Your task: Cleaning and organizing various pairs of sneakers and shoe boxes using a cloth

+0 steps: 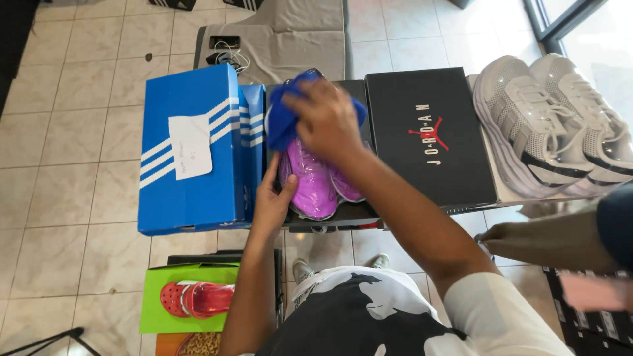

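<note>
Lining a tiled floor (79, 132): shoe boxes (188, 151).

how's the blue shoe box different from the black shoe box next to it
The blue shoe box has white stripes and a white paper note stuck on its lid; the black shoe box has a red and white logo instead. The blue one sits left of the purple shoes, the black one right. Both lie flat, closed.

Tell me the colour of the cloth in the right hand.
The cloth under the right hand is bright blue, seen clearly in the head view.
</note>
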